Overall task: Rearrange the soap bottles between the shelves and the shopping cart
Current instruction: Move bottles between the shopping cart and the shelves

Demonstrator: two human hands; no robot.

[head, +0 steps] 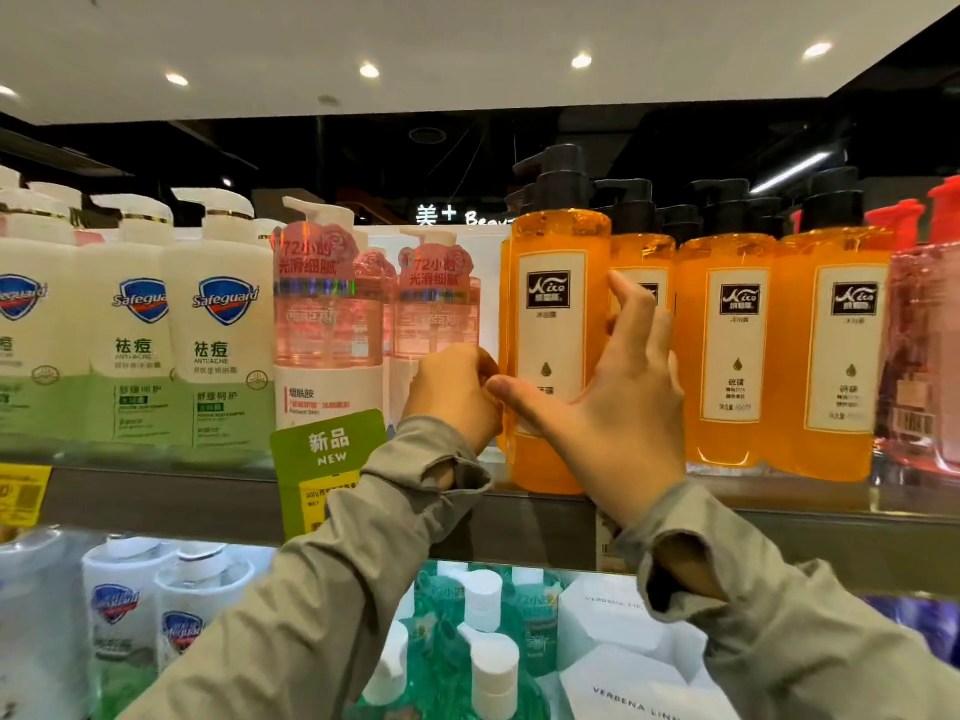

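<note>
Head view of a shop shelf. The orange soap bottle (550,335), with a black pump and a white label, stands upright at the front edge of the upper shelf (156,491), just toward 3 o'clock from the view's centre. The left hand (452,392) has its fingers curled against the bottle's 9 o'clock edge. The right hand (618,407) spans the bottle from its 3 o'clock side: the thumb lies across the lower front and the bent, spread fingers reach round the flank. The two hands touch at the thumb tip.

Matching orange bottles (732,356) stand in a row at 3 o'clock, with pink-red bottles (924,356) beyond them. At 9 o'clock stand pink pump bottles (327,324), then white-and-green Safeguard bottles (223,345). A green "NEW" tag (327,449) hangs from the shelf edge. At 6 o'clock, the shelf below holds green bottles with white caps (488,662).
</note>
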